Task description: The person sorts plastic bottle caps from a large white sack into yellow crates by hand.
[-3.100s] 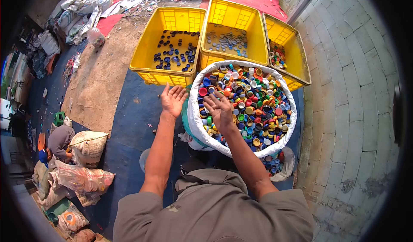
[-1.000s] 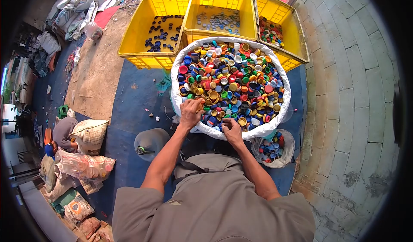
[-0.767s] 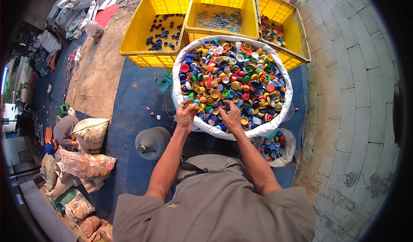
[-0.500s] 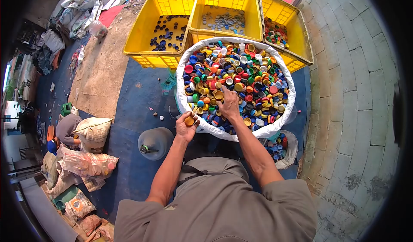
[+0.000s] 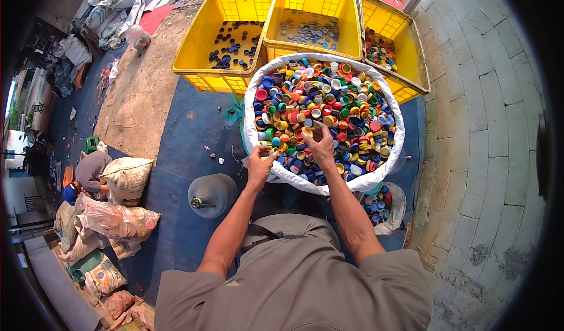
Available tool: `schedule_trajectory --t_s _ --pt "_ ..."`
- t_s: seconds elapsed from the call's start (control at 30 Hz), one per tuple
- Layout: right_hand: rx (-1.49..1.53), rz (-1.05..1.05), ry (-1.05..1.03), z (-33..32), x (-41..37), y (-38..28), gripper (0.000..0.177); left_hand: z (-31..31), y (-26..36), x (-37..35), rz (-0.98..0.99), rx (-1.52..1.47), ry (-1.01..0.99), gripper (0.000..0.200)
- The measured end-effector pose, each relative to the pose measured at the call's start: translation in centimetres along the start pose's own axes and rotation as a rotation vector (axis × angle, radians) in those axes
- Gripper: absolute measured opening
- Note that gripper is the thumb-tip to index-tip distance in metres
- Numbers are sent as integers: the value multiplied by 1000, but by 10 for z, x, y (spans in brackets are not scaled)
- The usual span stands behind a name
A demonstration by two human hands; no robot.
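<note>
A white-rimmed sack (image 5: pixel 397 104) full of mixed bottle caps in many colours stands in front of me. At its near left rim, my left hand (image 5: pixel 259 165) is closed with a yellowish cap (image 5: pixel 272 152) at its fingertips; the palm is turned out of sight. My right hand (image 5: pixel 321 146) is over the caps in the sack, its thumb and fingers around a yellow bottle cap (image 5: pixel 306 131). Loose caps lie directly under and around the right hand's fingers.
Beyond the sack stand three yellow crates: dark blue caps in the left crate (image 5: pixel 194 63), pale ones in the middle crate (image 5: pixel 311 50), mixed colours in the right crate (image 5: pixel 411 66). A large clear bottle (image 5: pixel 212 197) and a smaller bag (image 5: pixel 398 207) flank me. A person (image 5: pixel 91 172) bends among sacks.
My right hand has lifted slightly and now pinches a yellow cap. My left hand has turned over and moved a little toward the sack, so the amber cap in its palm shows less.
</note>
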State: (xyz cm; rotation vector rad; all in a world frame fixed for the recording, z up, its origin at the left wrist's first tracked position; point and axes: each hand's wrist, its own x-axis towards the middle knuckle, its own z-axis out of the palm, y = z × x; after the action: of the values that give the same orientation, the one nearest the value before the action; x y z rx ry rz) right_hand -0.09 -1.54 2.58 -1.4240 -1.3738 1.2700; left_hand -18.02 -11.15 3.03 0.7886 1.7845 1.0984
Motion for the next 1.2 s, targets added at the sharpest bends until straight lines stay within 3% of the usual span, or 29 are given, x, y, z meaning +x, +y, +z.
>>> schedule_trajectory --t_s 0.07,0.13,0.2,0.33,0.47,0.67,0.77,0.87,0.9,1.03,1.07,1.2 --pt "441 217 -24 -16 -11 6 51 5 -5 11 168 241 5 30" --pt "863 262 -103 -31 -31 6 44 12 -3 22 277 399 -43 32" --pt "1144 358 -140 -43 -51 9 44 18 2 26 278 554 -81 31" --pt "1291 489 -63 -57 -73 23 38 33 16 30 206 816 -116 29" --pt "1156 588 93 -62 -82 18 35 40 17 32 177 901 -111 30" --pt "1016 566 95 -60 -73 21 29 42 -6 40 252 763 -45 37" --pt "946 515 73 -59 -64 23 25 36 9 33 144 492 -63 38" --pt "568 455 130 -58 -45 19 23 29 4 33 -101 -174 -202 38" --pt "405 384 147 -59 -36 18 25 22 10 30 -171 -309 -312 37" --pt "-350 -125 227 -64 4 12 36 15 37 8 -386 -1031 -423 28" --pt "-440 -285 198 -66 17 26 45 15 34 4 -408 -1095 -412 29" --pt "-749 -321 38 -68 39 9 55 19 18 -4 -444 -1198 -394 32"
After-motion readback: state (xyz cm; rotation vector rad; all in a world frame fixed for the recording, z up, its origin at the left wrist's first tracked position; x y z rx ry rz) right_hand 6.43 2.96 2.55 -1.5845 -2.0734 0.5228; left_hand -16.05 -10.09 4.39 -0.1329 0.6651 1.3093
